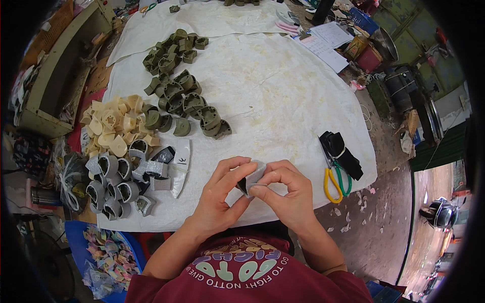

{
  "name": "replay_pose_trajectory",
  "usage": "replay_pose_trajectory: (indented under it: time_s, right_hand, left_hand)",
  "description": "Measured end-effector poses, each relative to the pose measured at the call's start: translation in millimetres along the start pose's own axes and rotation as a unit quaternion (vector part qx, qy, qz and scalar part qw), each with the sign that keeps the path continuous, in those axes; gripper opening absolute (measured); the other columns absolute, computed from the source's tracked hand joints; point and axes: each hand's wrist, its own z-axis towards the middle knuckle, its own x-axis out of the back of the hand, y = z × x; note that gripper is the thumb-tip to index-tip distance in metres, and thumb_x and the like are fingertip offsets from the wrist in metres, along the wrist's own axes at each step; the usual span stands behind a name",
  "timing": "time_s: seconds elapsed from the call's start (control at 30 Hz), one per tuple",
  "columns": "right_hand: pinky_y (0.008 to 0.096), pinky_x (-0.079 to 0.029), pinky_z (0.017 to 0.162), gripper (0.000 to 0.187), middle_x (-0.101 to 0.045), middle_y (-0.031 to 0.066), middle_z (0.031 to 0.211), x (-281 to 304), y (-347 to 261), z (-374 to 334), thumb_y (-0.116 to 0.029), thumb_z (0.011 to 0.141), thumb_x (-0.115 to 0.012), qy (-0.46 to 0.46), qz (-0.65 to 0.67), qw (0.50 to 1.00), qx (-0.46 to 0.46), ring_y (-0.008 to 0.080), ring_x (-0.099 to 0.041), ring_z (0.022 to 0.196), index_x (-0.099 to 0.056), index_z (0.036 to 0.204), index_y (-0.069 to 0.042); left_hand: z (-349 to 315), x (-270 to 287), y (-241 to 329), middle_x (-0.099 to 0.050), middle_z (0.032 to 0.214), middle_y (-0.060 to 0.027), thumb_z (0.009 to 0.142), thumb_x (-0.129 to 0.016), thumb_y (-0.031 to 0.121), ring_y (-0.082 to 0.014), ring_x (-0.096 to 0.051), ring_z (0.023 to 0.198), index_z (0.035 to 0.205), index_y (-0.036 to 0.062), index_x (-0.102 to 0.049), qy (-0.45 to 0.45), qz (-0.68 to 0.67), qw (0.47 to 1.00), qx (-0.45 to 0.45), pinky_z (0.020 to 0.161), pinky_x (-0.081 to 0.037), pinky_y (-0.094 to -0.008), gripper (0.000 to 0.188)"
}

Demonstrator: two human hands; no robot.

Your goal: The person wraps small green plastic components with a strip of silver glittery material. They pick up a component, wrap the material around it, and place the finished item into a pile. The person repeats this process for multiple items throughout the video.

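A small shoe heel (255, 173) covered in grey glittery material is held up between my two hands, its dark hollow side partly turned to the left. My left hand (220, 194) grips it from the left with fingers and thumb. On its other side, my right hand (289, 194) pinches the grey covering between thumb and forefinger. To the left lies a pile of similar grey-covered heels (115, 189), several showing dark green insides. Behind them are a cream-coloured heap of heel-shaped pieces (118, 121) and a long cluster of bare olive-green heels (174, 93).
A white cloth (283, 96) covers the table. Yellow- and green-handled scissors (333, 184) lie at the right beside a tied black bundle (341, 151). Below the left edge stands a blue bin (76, 242) of colourful scraps. Papers (328, 43) lie at the far right.
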Motion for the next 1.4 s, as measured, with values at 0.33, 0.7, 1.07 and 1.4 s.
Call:
replay_pose_trajectory:
  time_s: [0.33, 0.7, 1.07, 1.4]
  right_hand:
    - [0.0362, -0.042, 0.097, 0.056, -0.056, 0.0100, 0.125, 9.5, 24.3, 14.3, -0.014, 0.068, -0.083, -0.200, 0.340, 0.915, -0.085, 0.0213, -0.050, 0.118, -0.061, 0.119, -0.006]
    - [0.0271, -0.049, 0.086, 0.035, -0.060, 0.0088, 0.122, 9.6, 26.4, 6.0, -0.003, 0.082, -0.070, -0.141, 0.270, 0.950, -0.075, 0.0139, -0.059, 0.100, -0.063, 0.116, -0.004]
    - [0.0295, -0.043, 0.095, 0.026, -0.059, 0.0120, 0.122, -17.7, 23.7, 13.4, -0.008, 0.091, -0.059, 0.085, 0.157, 0.984, 0.024, 0.0171, -0.053, 0.114, -0.064, 0.115, -0.001]
    - [0.0389, -0.028, 0.109, 0.037, -0.050, 0.0136, 0.135, -32.9, 28.6, 10.9, -0.023, 0.095, -0.052, -0.009, 0.137, 0.990, 0.028, 0.0285, -0.037, 0.133, -0.055, 0.125, -0.002]
  left_hand:
    - [-8.3, 1.2, -12.1, -0.058, 0.117, -0.0079, 0.084, -0.062, -0.007, -0.0103, -0.055, 0.099, 0.123, 0.0006, -0.059, -0.027, -0.378, 0.919, 0.108, 0.084, -0.046, -0.0239, 0.040]
    - [-18.0, -2.0, -19.0, -0.061, 0.121, -0.0122, 0.086, -0.063, -0.002, -0.0109, -0.060, 0.099, 0.123, -0.0024, -0.058, 0.007, -0.471, 0.863, 0.180, 0.083, -0.049, -0.0232, 0.037]
    - [-6.9, -13.6, -11.4, -0.053, 0.129, -0.0117, 0.093, -0.058, 0.028, -0.0232, -0.060, 0.106, 0.144, 0.0009, -0.026, 0.067, -0.588, 0.769, 0.241, 0.085, -0.053, -0.0421, 0.066]
    - [-7.5, -22.6, -11.2, -0.061, 0.116, -0.0152, 0.077, -0.066, -0.001, -0.0235, -0.061, 0.106, 0.129, -0.0038, -0.050, 0.141, -0.053, 0.987, 0.051, 0.089, -0.047, -0.0301, 0.054]
